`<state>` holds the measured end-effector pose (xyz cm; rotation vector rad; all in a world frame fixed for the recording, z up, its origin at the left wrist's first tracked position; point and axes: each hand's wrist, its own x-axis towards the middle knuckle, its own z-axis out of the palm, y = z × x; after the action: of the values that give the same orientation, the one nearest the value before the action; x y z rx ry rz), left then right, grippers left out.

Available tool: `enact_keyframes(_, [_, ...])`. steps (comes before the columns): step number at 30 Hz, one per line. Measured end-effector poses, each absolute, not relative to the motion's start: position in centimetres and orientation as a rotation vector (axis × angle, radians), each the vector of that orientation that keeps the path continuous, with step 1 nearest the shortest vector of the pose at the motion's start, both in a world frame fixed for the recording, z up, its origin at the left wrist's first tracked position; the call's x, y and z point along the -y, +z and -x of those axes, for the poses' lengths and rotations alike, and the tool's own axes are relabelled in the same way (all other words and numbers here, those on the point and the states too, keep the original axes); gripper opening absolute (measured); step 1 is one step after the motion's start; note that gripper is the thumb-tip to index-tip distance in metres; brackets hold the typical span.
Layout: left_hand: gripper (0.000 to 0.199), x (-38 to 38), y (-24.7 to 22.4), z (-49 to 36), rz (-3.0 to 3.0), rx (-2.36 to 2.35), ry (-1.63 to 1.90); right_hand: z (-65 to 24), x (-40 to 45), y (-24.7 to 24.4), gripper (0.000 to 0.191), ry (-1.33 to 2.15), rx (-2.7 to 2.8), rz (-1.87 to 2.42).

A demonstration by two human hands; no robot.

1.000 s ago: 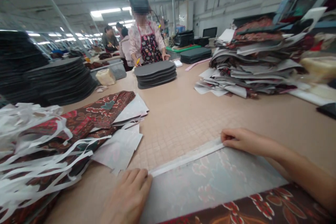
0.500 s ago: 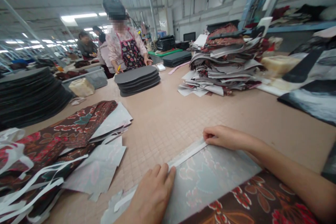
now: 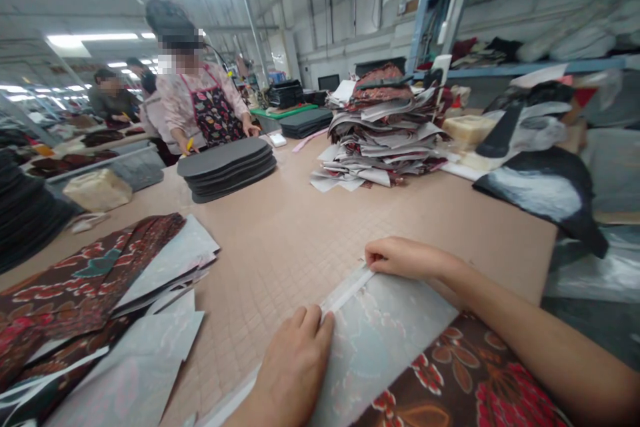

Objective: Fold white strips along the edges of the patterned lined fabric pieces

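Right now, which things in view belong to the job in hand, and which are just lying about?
In the job:
left hand, flat on the white strip
right hand, pinching its end
floral fabric with pale backing
probably the matching floral stack

Seemingly just lying about:
yellowish block
dark oval stack by the co-worker
black piece, far right

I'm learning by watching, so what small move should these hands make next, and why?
Perhaps the left hand should smooth the white strip toward the right hand: the strip runs along the cloth edge, with the left hand resting across it and the right pinching farther along.
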<state>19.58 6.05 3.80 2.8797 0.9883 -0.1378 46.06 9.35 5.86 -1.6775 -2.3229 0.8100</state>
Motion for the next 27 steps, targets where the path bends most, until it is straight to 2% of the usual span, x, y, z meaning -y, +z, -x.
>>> enact_keyframes(15, [0.041,-5.9,4.0,-19.6,-2.899,-1.032,-0.276,-46.5,-9.5,6.4,0.011,0.844,2.22,1.819])
enact_keyframes(18, [0.04,-5.8,4.1,-19.6,-2.898,-1.041,-0.28,-46.6,-9.6,6.3,0.01,0.768,2.252,1.87])
enact_keyframes(21, [0.038,-5.6,4.2,-19.8,-2.92,-1.059,-0.267,-46.2,-9.3,6.2,0.008,0.503,2.327,1.93])
enact_keyframes(24, [0.037,-5.4,4.1,-20.2,-2.952,-1.076,-0.235,-44.4,-8.1,6.1,0.017,0.217,2.511,1.704])
enact_keyframes(27, [0.035,-5.3,3.7,-19.5,-3.022,-1.064,-0.163,-42.4,-6.1,5.9,0.018,0.231,2.715,1.285])
